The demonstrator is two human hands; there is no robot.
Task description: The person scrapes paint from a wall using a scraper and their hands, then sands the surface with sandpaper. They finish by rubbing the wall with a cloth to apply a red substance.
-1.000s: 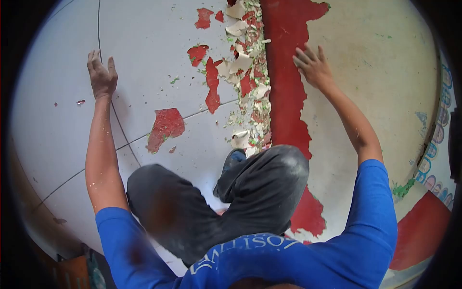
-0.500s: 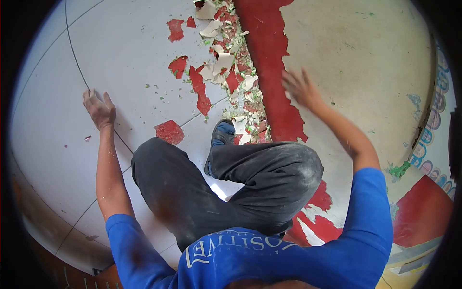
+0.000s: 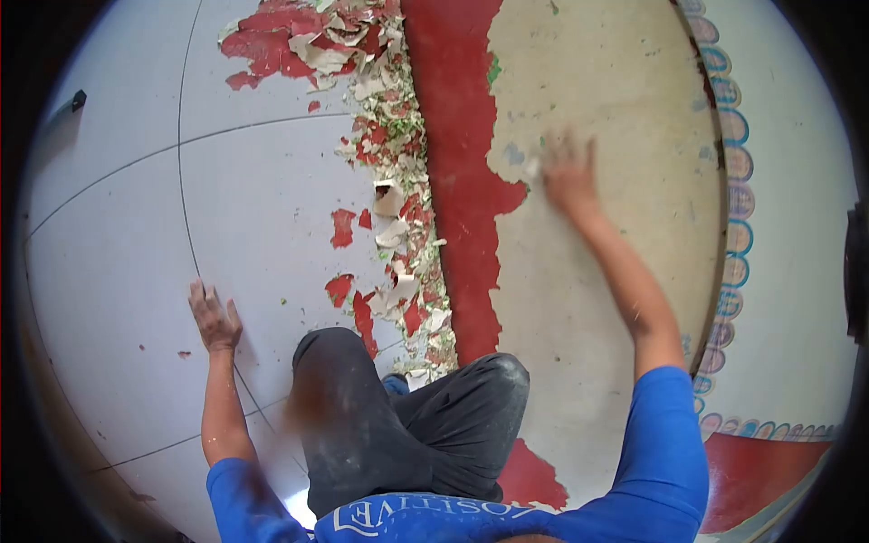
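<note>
Overview of your crouched working position, located by the red band point(image 3: 457, 208). The beige wall surface point(image 3: 606, 308) spreads to its right; the pale tiled floor point(image 3: 109, 235) lies to its left. Your dark trousers point(image 3: 462, 430) occupy the near end. A strip of mixed flakes point(image 3: 398, 136) runs along the band's left edge, and a heap of red flakes point(image 3: 262, 45) lies beyond it, toward the far end.

Compared with half a second ago, your right hand point(image 3: 570, 176) is farther along the band, away from your knees — the work, as judged here, now concerns a farther stretch of its jagged edge. Your left hand point(image 3: 215, 324) keeps its floor position, well left of the band, palm down with fingers extended and nothing visible in them.

The band's projecting edge lies just left of your right fingertips. That hand is blurred: its fingers appear apart — but whether they pinch the small whitish patch point(image 3: 534, 167) beside them, you cannot tell.
</note>
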